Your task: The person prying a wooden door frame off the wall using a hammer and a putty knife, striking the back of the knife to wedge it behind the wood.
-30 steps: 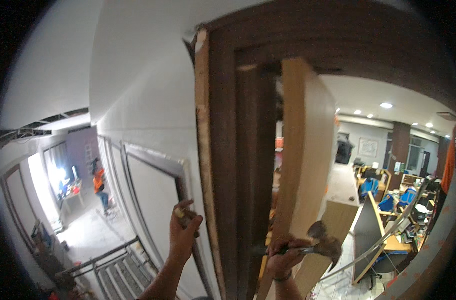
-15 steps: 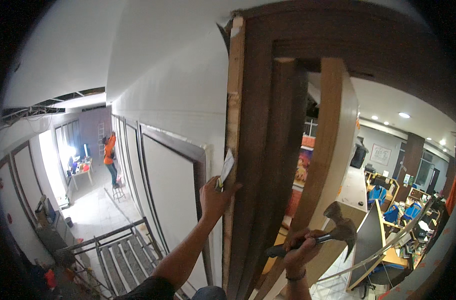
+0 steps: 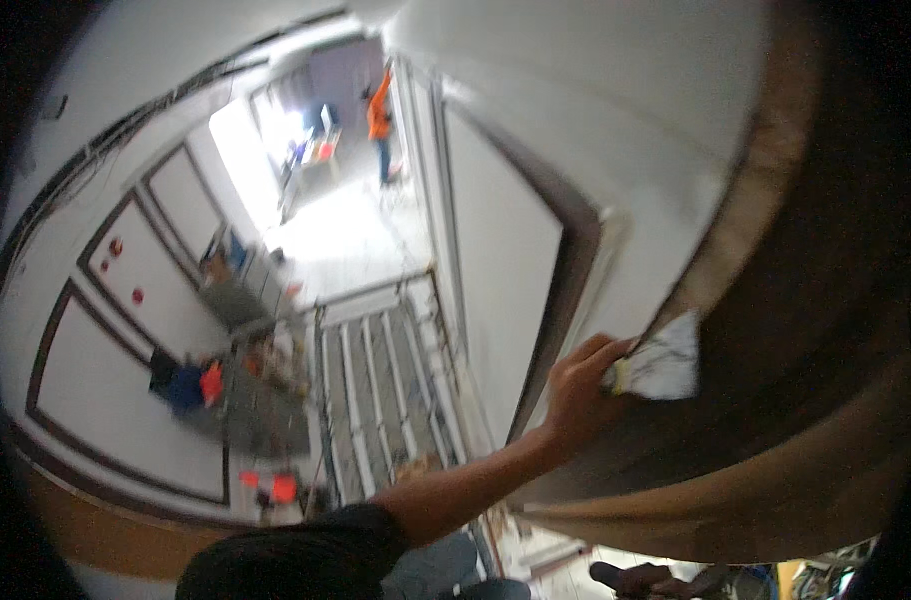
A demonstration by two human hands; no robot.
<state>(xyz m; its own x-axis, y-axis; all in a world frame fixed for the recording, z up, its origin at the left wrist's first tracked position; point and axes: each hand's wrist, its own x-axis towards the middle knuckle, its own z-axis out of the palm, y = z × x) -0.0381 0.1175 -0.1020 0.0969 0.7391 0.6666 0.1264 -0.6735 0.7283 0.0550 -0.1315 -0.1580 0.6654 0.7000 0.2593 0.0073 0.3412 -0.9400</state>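
My left hand [image 3: 579, 392] is clenched on a putty knife [image 3: 661, 366], its pale blade sticking out to the right of my fingers and lying flat against the dark wooden door frame [image 3: 776, 420]. Just above my hand runs the white wall [image 3: 616, 130]. My right hand [image 3: 648, 578] sits low beneath it; whether it grips anything I cannot tell. Far off to the left stands a person in orange [image 3: 379, 122].
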